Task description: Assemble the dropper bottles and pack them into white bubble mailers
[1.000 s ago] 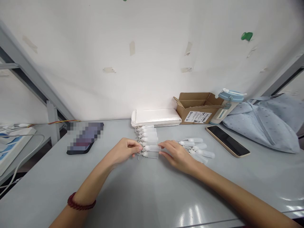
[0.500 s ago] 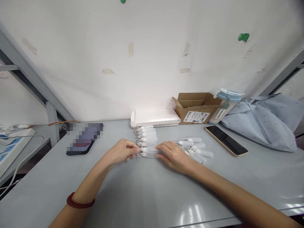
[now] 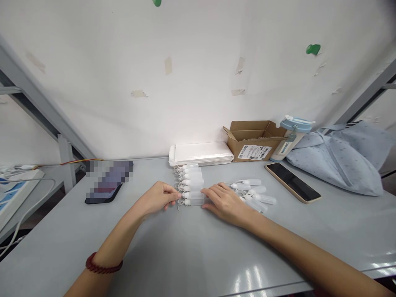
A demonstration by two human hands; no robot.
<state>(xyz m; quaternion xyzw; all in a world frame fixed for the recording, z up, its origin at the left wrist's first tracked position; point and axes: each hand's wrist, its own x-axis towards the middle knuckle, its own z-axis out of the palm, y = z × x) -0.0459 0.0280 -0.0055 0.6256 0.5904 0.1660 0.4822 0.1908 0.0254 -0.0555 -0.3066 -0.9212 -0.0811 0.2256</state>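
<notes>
Several small translucent plastic bottles (image 3: 196, 202) with white caps and thin cord loops lie on their sides in a row, caps to the left. My left hand (image 3: 157, 199) is closed in a pinch on a cord loop at the cap end of the near bottles. At their base end, my right hand (image 3: 227, 204) has its fingers spread, with index finger and thumb touching or nearly touching the nearest bottles. A loose cluster of similar bottles (image 3: 256, 189) lies beyond my right hand, partly hidden by it.
Behind the row is a stack of white envelopes (image 3: 201, 152), beside an open cardboard box (image 3: 255, 142). A blue-lidded cup (image 3: 292, 138), a light-blue cloth bag (image 3: 337, 161) and a phone (image 3: 292, 182) are at right. Another phone (image 3: 109, 181) and a power strip (image 3: 18, 192) are at left.
The view has shifted slightly. My right thumb has dropped a little lower beside the bottle ends; my left hand keeps its pinch in the same place.
</notes>
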